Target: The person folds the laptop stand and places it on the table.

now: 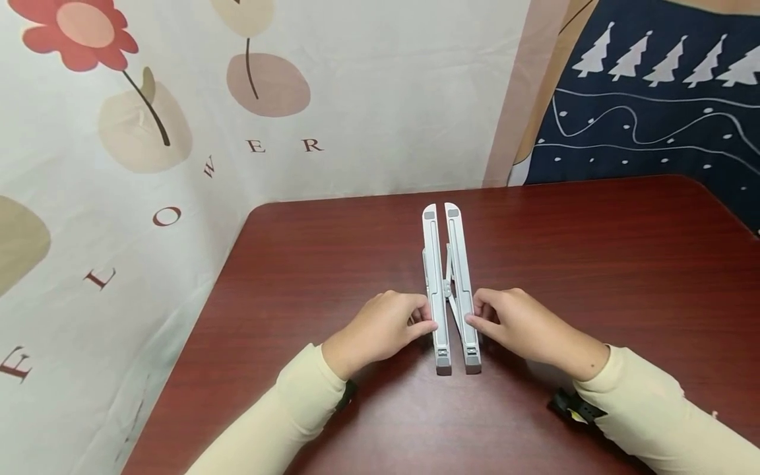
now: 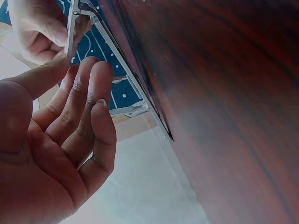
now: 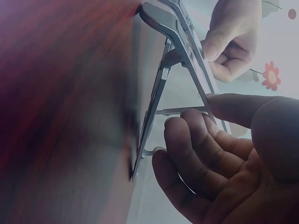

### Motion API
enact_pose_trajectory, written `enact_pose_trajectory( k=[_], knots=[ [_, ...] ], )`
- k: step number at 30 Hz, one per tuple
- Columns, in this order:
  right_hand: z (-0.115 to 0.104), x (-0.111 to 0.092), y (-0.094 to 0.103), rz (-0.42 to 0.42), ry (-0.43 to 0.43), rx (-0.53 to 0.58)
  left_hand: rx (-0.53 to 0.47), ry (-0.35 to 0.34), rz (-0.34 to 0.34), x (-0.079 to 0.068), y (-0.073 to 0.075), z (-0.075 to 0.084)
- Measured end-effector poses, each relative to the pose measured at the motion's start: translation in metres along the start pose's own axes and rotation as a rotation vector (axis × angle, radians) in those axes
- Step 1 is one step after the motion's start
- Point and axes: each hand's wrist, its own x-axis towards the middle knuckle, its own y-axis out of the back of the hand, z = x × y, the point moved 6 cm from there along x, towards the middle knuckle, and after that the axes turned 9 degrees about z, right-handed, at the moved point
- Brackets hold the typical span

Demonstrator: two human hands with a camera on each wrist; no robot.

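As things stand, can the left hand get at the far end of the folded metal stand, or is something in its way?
Probably yes. The left hand already pinches the near part of the stand, and the table beside the stand's far end is bare. The right hand sits on the other side, out of the way.

Item 1, as I read it from the head view: cream wall cloth (image 1: pixel 380 99) printed with flowers, carrying spaced dark-red capitals in an arc. From lower left upward I make out E (image 1: pixel 14 363), L (image 1: pixel 99 279), O (image 1: pixel 167 216), W (image 1: pixel 209 170), E (image 1: pixel 256 146), R (image 1: pixel 311 144). I find no brand, number or label on the grey folding stand (image 1: pixel 449 284), nor on the worktop (image 1: pixel 594 264). Both wrist views give me no readable text.
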Motion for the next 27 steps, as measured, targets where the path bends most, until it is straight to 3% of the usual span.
enact_pose_trajectory(
  k=[27],
  knots=[
    [-0.0054, -0.0015, -0.0068, -0.032, -0.025, 0.092, -0.033, -0.011, -0.007, -0.0004, -0.0035, 0.0033]
  ],
)
